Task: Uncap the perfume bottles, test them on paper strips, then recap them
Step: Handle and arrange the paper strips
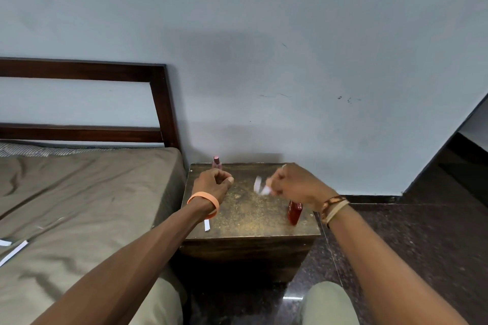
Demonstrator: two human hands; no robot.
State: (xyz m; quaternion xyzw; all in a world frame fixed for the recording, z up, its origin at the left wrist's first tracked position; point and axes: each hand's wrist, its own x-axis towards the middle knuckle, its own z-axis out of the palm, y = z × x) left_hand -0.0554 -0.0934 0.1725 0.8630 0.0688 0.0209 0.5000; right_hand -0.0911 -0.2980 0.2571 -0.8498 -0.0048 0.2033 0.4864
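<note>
Head: curled left hand (215, 182), paper strip (260, 187) in right hand (298, 185)

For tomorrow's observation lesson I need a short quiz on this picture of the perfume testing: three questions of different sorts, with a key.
1. True or false: the red perfume bottle lies on the bed.
2. What does the right hand pinch? A) a paper strip B) a bottle cap C) a pen
3. Fill in: the pink perfume bottle stands at the back ____ corner of the bedside table, just beyond the left hand.

Key: 1 false, it stands on the bedside table; 2 A; 3 left.
</note>
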